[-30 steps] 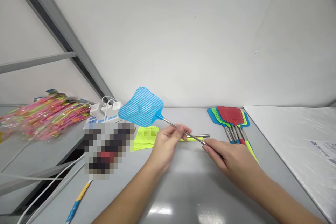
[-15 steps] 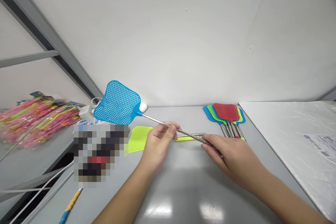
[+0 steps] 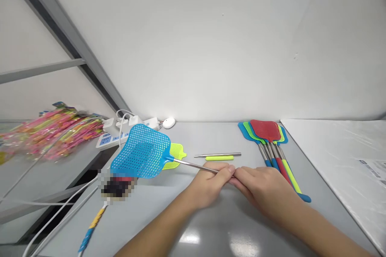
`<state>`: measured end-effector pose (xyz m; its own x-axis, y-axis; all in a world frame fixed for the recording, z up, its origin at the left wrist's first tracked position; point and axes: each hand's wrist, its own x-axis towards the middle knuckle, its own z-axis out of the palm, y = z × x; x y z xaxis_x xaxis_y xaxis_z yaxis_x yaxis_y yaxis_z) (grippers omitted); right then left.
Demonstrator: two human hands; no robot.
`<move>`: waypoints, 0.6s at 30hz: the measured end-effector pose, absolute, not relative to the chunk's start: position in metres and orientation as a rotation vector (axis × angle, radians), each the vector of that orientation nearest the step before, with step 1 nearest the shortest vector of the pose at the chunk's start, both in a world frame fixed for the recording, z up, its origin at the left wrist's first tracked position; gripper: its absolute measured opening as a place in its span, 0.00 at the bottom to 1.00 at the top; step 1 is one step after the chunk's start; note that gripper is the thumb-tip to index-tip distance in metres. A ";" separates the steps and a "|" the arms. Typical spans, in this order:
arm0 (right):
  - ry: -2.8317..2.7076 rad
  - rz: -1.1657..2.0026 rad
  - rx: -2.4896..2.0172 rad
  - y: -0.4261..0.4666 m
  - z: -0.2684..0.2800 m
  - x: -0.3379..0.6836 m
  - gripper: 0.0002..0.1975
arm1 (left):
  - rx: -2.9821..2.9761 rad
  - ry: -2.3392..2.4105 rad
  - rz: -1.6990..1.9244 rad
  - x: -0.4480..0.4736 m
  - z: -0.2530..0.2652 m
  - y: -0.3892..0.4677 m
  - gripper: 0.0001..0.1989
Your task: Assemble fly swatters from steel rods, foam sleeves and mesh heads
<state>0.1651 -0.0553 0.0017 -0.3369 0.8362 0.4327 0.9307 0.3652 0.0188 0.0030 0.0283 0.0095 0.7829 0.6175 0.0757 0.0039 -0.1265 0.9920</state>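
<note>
A blue fly swatter [image 3: 141, 150] is held up over the table, its mesh head to the left and its metal rod slanting down to the right. My left hand [image 3: 211, 184] is closed round the rod, thumb on top. Against it, my right hand [image 3: 262, 188] is closed on the rod's end, which its fingers hide. Behind the blue mesh lies a yellow-green swatter head [image 3: 177, 150]. A loose metal rod [image 3: 217, 154] and a yellow-green handle sleeve [image 3: 219, 158] lie side by side beyond my hands.
Several finished-looking swatters [image 3: 265, 130] are stacked at the right, beside a white wrapped sheet [image 3: 337, 160]. Leftward are a power strip [image 3: 105, 141] with plugs, a pixelated device [image 3: 117, 188] on a wrapped cable [image 3: 90, 229], and bagged pink and yellow items [image 3: 60, 132]. A wall stands behind.
My left hand has moved right along the rod until it meets my right hand. The swatter's head is lower. The view has shifted a little, showing more of the stacked swatters' handles.
</note>
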 end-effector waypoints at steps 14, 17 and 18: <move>-2.280 -0.634 -1.628 -0.071 0.017 0.200 0.18 | 1.773 0.822 0.917 -0.052 0.041 0.069 0.22; -2.277 -0.686 -1.662 -0.080 0.010 0.214 0.19 | 1.789 0.795 0.915 -0.056 0.041 0.073 0.23; -2.260 -0.708 -1.675 -0.081 0.008 0.217 0.19 | 1.788 0.776 0.915 -0.054 0.039 0.073 0.23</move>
